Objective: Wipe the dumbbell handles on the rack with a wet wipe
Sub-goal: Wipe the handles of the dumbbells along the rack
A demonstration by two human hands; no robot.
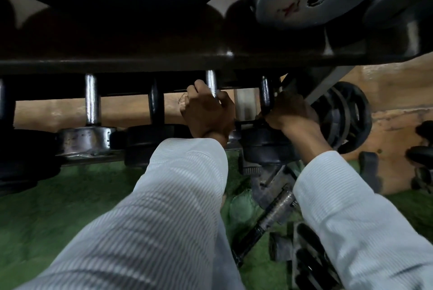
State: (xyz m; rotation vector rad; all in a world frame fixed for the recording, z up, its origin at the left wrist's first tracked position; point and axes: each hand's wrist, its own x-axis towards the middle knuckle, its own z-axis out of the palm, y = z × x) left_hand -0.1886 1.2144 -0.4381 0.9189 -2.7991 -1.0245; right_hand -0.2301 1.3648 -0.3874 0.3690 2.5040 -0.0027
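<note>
The left hand (207, 111) is curled round a chrome dumbbell handle (211, 84) on the lower tier of the rack, fingers wrapped over the bar near its lower end. A pale scrap showing at the far side of the fist may be the wet wipe (183, 100), though it is too small to be sure; a full wrap would let the cloth reach all round the bar. The right hand (289, 114) grips the base of the neighbouring black handle (266, 95), probably to steady that dumbbell or the body while reaching low. Both arms wear white ribbed sleeves (178, 184). Further left stand another chrome handle (91, 100) and a black one (155, 104), upright between their weights beneath the rack's dark rail (140, 62). Loose plates (344, 116) and a bar (271, 217) lie on the green floor (70, 196).
</note>
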